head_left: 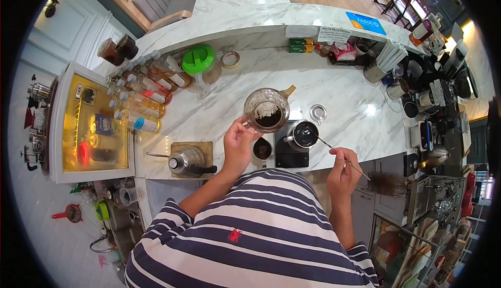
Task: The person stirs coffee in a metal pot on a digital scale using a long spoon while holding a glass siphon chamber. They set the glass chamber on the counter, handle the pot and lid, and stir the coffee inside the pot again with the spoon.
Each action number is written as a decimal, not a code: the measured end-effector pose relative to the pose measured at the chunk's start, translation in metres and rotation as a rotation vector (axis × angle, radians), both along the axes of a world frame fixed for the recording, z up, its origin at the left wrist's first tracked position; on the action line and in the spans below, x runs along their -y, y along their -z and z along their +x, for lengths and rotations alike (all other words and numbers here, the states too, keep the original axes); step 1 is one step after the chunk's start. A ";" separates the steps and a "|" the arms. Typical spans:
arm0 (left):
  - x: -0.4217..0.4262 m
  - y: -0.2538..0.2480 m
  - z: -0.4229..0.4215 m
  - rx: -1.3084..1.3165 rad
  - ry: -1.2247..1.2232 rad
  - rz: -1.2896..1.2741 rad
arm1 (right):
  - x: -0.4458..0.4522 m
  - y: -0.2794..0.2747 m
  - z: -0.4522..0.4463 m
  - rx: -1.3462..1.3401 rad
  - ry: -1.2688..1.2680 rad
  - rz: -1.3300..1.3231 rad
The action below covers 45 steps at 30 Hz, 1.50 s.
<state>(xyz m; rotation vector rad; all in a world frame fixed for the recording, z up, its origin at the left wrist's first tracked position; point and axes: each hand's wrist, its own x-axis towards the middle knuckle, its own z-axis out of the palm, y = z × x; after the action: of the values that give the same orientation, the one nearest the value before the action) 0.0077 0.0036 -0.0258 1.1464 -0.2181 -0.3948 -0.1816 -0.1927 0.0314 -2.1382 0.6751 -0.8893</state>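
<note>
My left hand is closed on a round glass coffee pot with a wooden-looking handle, lifted and tilted over the counter; dark liquid shows inside it. In my right hand is a long thin bar spoon, pinched between fingers. The spoon's far end reaches the rim of a cup filled with dark liquid; whether it dips in is hard to make out. That cup stands on a black scale. Left of the scale sits a small dark-brown cup, and behind it lies a small round metal piece.
A gooseneck kettle rests on a wooden board at left. Several bottles, a green-lidded jug and a tape roll line the back left. A straw holder and crowded equipment stand right. A raised ledge runs behind.
</note>
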 end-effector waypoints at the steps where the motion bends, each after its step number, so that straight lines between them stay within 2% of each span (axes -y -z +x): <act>1: 0.000 -0.001 0.000 0.001 0.000 -0.002 | 0.001 0.000 0.001 0.005 0.003 -0.002; 45: 0.003 0.005 0.001 0.003 -0.001 -0.007 | 0.005 0.004 0.003 0.040 -0.022 0.008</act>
<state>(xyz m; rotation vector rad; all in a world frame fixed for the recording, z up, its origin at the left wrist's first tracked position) 0.0084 0.0011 -0.0303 1.1400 -0.2219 -0.3910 -0.1786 -0.1974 0.0269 -2.1105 0.6328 -0.9138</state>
